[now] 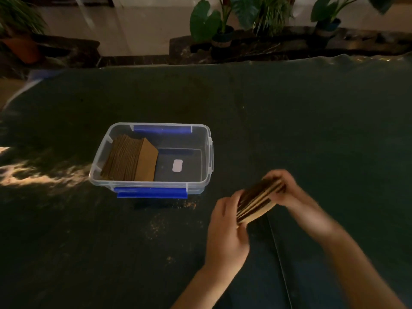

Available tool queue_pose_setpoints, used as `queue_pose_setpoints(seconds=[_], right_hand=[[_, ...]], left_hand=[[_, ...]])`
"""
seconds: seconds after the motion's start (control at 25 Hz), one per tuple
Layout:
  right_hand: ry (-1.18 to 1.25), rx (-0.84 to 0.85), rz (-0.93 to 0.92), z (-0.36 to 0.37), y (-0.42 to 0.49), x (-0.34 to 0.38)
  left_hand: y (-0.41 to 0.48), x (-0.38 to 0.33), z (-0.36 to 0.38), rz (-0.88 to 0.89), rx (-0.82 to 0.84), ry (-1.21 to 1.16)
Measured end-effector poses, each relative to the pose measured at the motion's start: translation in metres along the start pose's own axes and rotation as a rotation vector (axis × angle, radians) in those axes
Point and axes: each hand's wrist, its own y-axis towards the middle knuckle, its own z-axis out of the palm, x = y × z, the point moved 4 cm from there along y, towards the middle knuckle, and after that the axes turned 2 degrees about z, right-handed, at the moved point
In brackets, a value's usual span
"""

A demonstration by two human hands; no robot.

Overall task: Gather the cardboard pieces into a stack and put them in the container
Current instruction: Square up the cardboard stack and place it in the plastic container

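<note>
A bundle of brown cardboard pieces (258,199) stands on edge between my two hands, just above the dark table. My left hand (225,228) presses its near-left end and my right hand (287,188) grips its far-right end. To the left stands a clear plastic container (207,152) with blue latches. Inside it, a stack of cardboard pieces (131,160) leans against the left wall. The right half of its floor is bare except for a small white label (177,165).
A dark green cloth covers the table (289,119), with a crease running down at the lower right. Brown crumbs (156,226) lie in front of the container. Potted plants (220,25) stand on the floor beyond the far edge. A patch of sunlight falls at the left.
</note>
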Motion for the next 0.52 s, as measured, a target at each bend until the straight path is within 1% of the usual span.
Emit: queue_pose_setpoints(seconds=[0.08,0.16,0.24,0.28,0.36,0.4,0.52], right_hand=[[0.128,-0.111,-0.013,0.048,-0.015,-0.009],[0.221,-0.239,0.033,0.107,-0.017,-0.017],[0.317,-0.298,0.105,0.156,-0.012,-0.023],[0.323,-0.311,0.125,0.173,-0.011,-0.025],[0.268,-0.319,0.096,0.191,-0.01,-0.027],[0.246,-0.319,0.064,0.195,-0.008,-0.028],[0.244,-0.321,-0.007,0.199,-0.003,-0.034]], left_hand=[[-0.029,0.017,-0.033,0.056,0.047,0.177],[-0.055,0.04,-0.07,0.021,0.091,0.353],[-0.07,0.06,-0.1,-0.033,0.091,0.399],[-0.075,0.07,-0.111,-0.053,0.092,0.372],[-0.081,0.085,-0.121,-0.109,0.096,0.256],[-0.082,0.092,-0.123,-0.126,0.064,0.186],[-0.086,0.116,-0.123,-0.183,-0.12,-0.047]])
